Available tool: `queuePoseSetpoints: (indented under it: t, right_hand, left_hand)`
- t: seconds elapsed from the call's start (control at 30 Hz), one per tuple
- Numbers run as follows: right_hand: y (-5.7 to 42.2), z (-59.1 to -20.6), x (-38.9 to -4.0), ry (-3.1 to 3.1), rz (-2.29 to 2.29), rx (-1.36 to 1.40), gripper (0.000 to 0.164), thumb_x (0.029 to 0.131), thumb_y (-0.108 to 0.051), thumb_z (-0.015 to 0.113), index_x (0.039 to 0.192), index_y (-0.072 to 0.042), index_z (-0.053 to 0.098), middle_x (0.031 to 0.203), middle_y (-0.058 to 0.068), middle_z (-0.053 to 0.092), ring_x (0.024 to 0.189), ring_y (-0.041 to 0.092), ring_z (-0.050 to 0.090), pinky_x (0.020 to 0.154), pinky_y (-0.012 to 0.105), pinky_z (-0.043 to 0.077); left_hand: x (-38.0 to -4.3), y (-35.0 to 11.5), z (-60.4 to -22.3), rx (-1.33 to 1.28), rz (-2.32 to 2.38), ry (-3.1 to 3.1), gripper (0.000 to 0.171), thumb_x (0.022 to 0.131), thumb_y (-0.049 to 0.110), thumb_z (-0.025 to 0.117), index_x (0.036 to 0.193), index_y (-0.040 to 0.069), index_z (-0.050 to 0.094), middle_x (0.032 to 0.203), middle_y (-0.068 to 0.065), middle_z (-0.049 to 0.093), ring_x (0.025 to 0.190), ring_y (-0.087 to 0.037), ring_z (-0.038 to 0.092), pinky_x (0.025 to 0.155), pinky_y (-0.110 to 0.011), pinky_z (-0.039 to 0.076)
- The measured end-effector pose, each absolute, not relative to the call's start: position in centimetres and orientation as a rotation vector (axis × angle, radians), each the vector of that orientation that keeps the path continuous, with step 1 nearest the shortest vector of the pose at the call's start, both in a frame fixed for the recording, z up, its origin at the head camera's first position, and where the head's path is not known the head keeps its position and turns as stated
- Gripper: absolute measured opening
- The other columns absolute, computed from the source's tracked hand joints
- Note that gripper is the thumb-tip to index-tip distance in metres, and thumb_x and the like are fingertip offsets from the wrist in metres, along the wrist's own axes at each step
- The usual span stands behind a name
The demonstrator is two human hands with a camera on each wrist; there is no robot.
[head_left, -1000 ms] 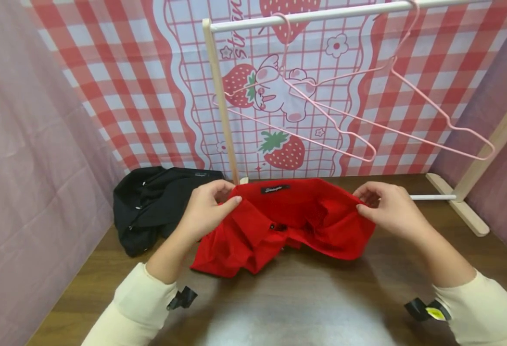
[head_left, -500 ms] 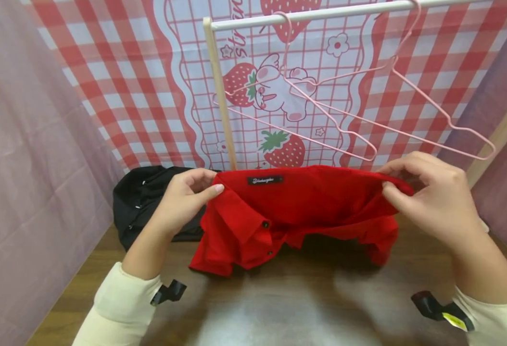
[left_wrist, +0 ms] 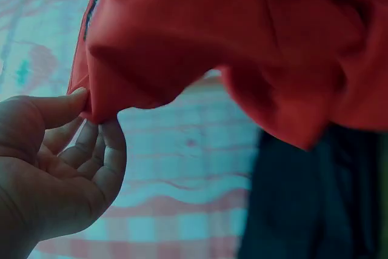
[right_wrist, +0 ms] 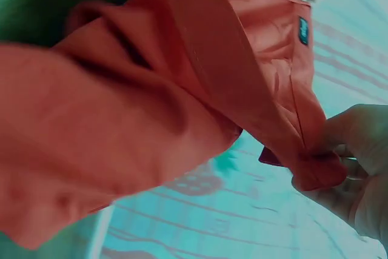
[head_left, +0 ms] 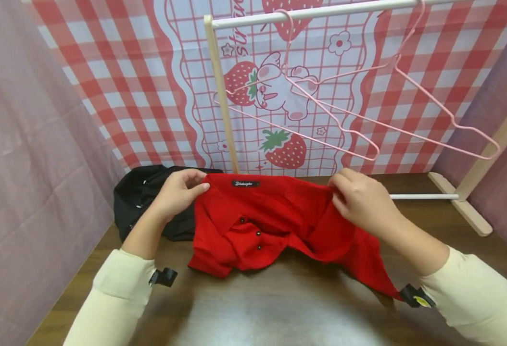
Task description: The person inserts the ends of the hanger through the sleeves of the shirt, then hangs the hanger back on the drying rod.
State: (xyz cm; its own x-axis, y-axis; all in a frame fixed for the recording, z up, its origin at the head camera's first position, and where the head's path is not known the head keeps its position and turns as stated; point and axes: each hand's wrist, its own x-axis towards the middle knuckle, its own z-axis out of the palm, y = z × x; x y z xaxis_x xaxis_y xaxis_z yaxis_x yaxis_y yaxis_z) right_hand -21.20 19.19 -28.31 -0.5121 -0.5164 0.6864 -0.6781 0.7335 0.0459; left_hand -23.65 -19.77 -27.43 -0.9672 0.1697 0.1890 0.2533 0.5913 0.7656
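Note:
A red shirt point(head_left: 253, 240) with dark front buttons hangs in folds low over the table, a black label point(head_left: 245, 183) at its top edge. My left hand point(head_left: 176, 194) pinches its top left corner between thumb and fingers. At the other end of the top edge my right hand point(head_left: 363, 199) grips the fabric. In the left wrist view, the left hand point(left_wrist: 76, 156) holds a gathered point of the red cloth. In the right wrist view, the right hand point(right_wrist: 357, 168) pinches a folded end of the band.
A black garment point(head_left: 134, 202) lies bunched at the back left, partly behind my left hand. Two pink wire hangers point(head_left: 344, 132) point(head_left: 465, 126) hang from the white rail point(head_left: 323, 14) of a wooden rack. The rack's foot point(head_left: 461, 204) stands at the back right.
My right hand swung out right and up with the cloth, then came back left and inward. My left hand shifted slightly left. The shirt's right side now drapes further down toward the front.

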Motion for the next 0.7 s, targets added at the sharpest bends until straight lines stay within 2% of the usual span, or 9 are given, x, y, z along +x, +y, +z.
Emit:
queuePoseSetpoints:
  t: [0.13, 0.3, 0.5, 0.6, 0.7]
  right_hand:
    - [18.4, -30.4, -22.8, -2.318, 0.239, 0.931, 0.017, 0.072, 0.004, 0.071, 0.084, -0.003, 0.06, 0.078, 0.009, 0.056, 0.065, 0.024, 0.056, 0.052, 0.039, 0.051]
    - [18.1, -31.7, -24.4, -2.471, 0.256, 0.924, 0.016, 0.073, 0.003, 0.07, 0.081, -0.005, 0.059, 0.077, 0.006, 0.055, 0.062, 0.023, 0.056, 0.052, 0.04, 0.05]
    - [18.1, -32.3, -25.7, -2.674, 0.307, 0.93, 0.016, 0.076, -0.002, 0.075, 0.083, -0.007, 0.062, 0.079, 0.004, 0.061, 0.072, 0.023, 0.06, 0.065, 0.041, 0.052]
    - [18.1, -32.1, -25.9, -2.748, 0.315, 0.946, 0.015, 0.077, -0.004, 0.076, 0.087, -0.005, 0.065, 0.082, 0.005, 0.064, 0.077, 0.025, 0.061, 0.07, 0.043, 0.053]
    - [18.2, -31.6, -26.0, -2.801, 0.339, 0.935, 0.017, 0.078, -0.005, 0.076, 0.091, -0.003, 0.067, 0.085, 0.007, 0.066, 0.079, 0.025, 0.062, 0.074, 0.044, 0.053]
  left_hand:
    - [-25.2, -20.3, -29.5, -0.333, -1.282, -2.836, 0.021, 0.095, 0.008, 0.061, 0.113, -0.003, 0.064, 0.102, -0.015, 0.065, 0.089, -0.024, 0.058, 0.074, -0.032, 0.051]
    - [-26.8, -20.2, -31.6, -0.281, -1.216, -2.95, 0.022, 0.094, 0.008, 0.062, 0.112, -0.004, 0.064, 0.096, -0.014, 0.064, 0.077, -0.02, 0.057, 0.065, -0.029, 0.051]
    - [-27.7, -19.6, -32.8, -0.258, -1.136, -3.071, 0.026, 0.094, 0.008, 0.062, 0.116, -0.006, 0.063, 0.096, -0.014, 0.064, 0.078, -0.02, 0.058, 0.062, -0.03, 0.055]
    - [-27.8, -19.3, -32.8, -0.252, -1.067, -3.097, 0.028, 0.094, 0.01, 0.062, 0.117, -0.007, 0.064, 0.097, -0.015, 0.066, 0.08, -0.021, 0.061, 0.064, -0.031, 0.056]
    - [-27.8, -18.9, -32.4, -0.233, -0.946, -3.079, 0.032, 0.093, 0.015, 0.065, 0.116, -0.006, 0.065, 0.099, -0.015, 0.068, 0.084, -0.024, 0.063, 0.071, -0.035, 0.055]
